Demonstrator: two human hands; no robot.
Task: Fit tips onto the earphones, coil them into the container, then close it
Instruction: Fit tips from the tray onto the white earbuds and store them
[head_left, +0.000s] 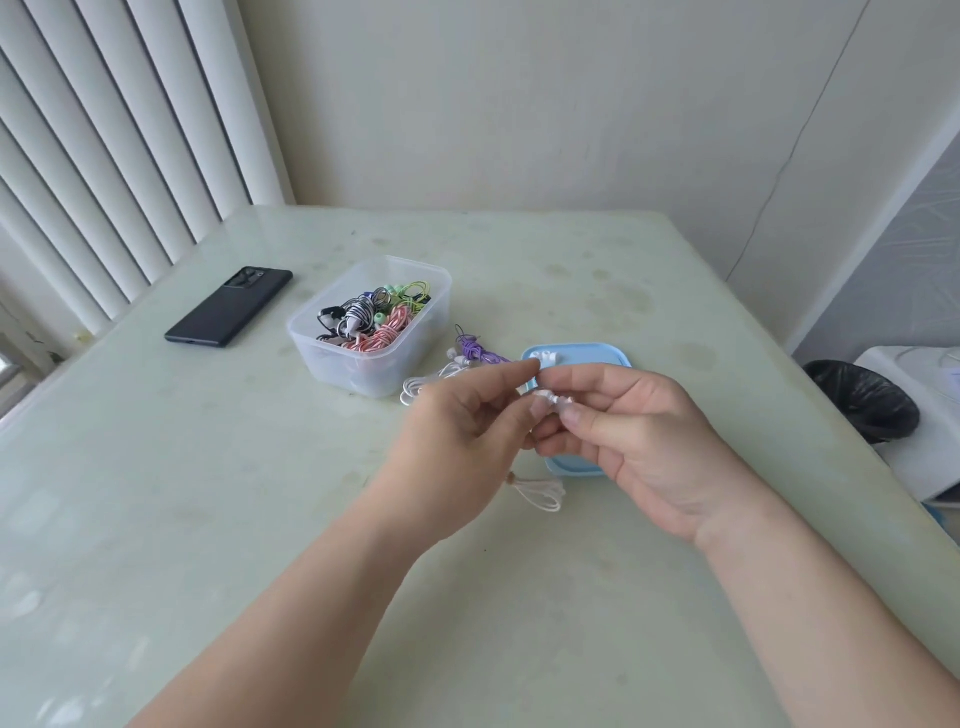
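Above the blue lid (597, 356), left hand (457, 431) and right hand (639, 431) meet, both pinch a white earphone (553, 401) between their fingertips — its white cable (545, 491) hangs looped under the left hand, clear container (374, 332) behind, apart.

View: single, head-worn, wide-angle.
Position: above the near edge of the table (208, 493), at the person's head height.
Direction: forward and down, towards the far wall (519, 104) and the blinds (104, 130).
Range: close. The left hand (457, 431) and right hand (649, 436) are mid-frame, and the forearms enter from the bottom edge.
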